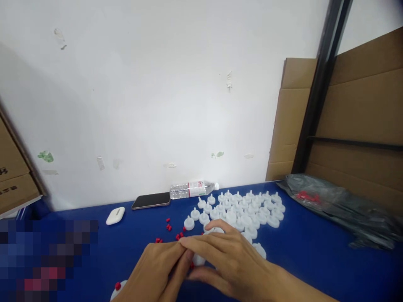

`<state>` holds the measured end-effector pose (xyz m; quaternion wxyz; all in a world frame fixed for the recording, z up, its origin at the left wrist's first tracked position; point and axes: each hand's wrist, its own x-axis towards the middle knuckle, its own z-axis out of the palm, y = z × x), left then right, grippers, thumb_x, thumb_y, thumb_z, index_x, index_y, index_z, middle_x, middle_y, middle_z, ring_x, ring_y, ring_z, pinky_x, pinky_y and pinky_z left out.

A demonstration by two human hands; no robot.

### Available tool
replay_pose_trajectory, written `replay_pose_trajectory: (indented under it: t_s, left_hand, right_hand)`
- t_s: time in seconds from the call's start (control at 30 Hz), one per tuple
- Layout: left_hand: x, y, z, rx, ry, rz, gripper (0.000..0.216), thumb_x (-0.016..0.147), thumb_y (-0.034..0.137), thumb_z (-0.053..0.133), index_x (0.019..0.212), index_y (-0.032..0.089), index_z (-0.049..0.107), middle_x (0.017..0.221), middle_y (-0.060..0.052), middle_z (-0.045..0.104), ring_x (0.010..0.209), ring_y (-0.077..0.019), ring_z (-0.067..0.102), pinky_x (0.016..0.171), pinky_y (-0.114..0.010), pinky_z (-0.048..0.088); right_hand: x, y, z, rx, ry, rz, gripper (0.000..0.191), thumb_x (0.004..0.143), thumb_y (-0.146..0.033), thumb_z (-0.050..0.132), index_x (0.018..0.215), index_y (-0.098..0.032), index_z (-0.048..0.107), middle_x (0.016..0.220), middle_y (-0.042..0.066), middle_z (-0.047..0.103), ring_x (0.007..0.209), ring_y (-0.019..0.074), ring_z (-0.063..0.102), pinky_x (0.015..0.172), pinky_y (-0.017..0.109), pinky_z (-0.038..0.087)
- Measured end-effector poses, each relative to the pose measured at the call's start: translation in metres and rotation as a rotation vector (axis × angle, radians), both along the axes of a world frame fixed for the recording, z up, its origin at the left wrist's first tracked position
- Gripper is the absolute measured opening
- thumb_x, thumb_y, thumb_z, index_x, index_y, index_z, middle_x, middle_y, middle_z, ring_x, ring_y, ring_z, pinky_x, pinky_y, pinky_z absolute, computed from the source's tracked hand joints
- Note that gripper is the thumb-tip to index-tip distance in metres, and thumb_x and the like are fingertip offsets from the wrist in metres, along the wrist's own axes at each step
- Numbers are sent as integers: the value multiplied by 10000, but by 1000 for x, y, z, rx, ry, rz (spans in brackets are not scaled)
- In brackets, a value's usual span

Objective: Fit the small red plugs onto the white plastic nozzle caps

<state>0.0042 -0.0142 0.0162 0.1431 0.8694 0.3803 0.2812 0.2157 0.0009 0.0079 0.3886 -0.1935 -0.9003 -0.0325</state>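
Two bare hands meet over a blue tabletop (315, 256) — the right hand (231, 260) curls around a round white plastic cap (199, 260); the left (162, 260) bunches against it, its grip unclear. A small red plastic piece (192, 265) shows at the cap's left; its spout's direction and long axis are hidden.

My left hand (166, 260) and right hand (231, 258) meet around a round white plastic cap (198, 260). Small red plastic cylinders (169, 227) lie nearby.

A blue table (317, 251) bears white spouted caps (231, 216).
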Motion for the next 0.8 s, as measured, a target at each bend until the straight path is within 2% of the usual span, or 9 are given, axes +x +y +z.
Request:
replay_pose_trajectory:
  t_s: [0.13,0.23,0.3,0.37,0.47,0.57,0.6,0.7,0.8]
  left_hand:
    - [6,-6,-1,-32,-96,104,459,1055,481,349,794,253,651,702,-9,691,627,-186,619,670,-278,444]
    - [9,-3,2,-121,-172,98,492,1029,538,385,715,233,610,670,6,649,639,-173,581,688,-270,432]
    - [9,3,4,-275,-245,59,535,991,603,419,647,212,540,616,18,565,593,-151,495,623,-264,398]
    - [7,9,5,-515,-339,30,602,928,701,445,580,211,411,535,48,385,505,-116,321,502,-257,298]
    - [-1,17,9,-756,-499,65,633,877,774,426,581,239,265,539,81,184,496,-101,121,444,-263,161]
    - [-10,22,12,-527,-387,188,544,961,648,355,616,239,258,581,63,233,522,-121,181,486,-269,219]
    - [-13,23,11,-386,-239,230,505,982,579,349,620,235,280,587,51,281,531,-131,231,514,-277,243]
    - [-15,24,4,-35,272,313,349,983,360,378,673,218,455,676,-13,506,630,-188,447,611,-312,316]
    - [-15,23,-2,74,521,305,267,973,279,387,909,215,639,940,-97,651,896,-279,586,715,-358,419]
  right_hand:
    - [0,1,-1,-94,62,-23,330,1029,-374,575,1310,-200,556,1133,30,759,961,134,727,1117,340,416]
    - [0,1,1,-68,66,-2,299,1040,-344,554,1294,-187,573,1110,38,763,988,137,725,1134,335,424]
    - [1,1,4,-15,45,-8,286,1045,-302,545,1298,-173,576,1113,46,758,1009,131,718,1149,336,420]
    - [6,5,6,67,21,-32,247,1053,-205,507,1281,-162,592,1137,56,752,1053,130,706,1160,359,417]
    - [26,23,10,161,14,-104,246,1040,-119,474,1204,-173,649,1200,77,740,1126,167,690,1135,431,448]
    - [57,47,15,-19,57,-354,175,986,-295,635,1131,-222,697,1143,42,761,1100,215,704,1057,441,512]
    - [67,55,17,-93,49,-492,155,975,-317,645,1100,-248,706,1153,27,755,1121,223,691,1027,421,525]
    - [90,71,21,-144,52,-665,187,992,-328,583,1086,-208,691,1085,84,751,1035,274,707,905,421,549]
    - [100,80,18,-171,13,-753,217,998,-359,547,1063,-199,679,1001,93,745,965,287,709,845,398,526]
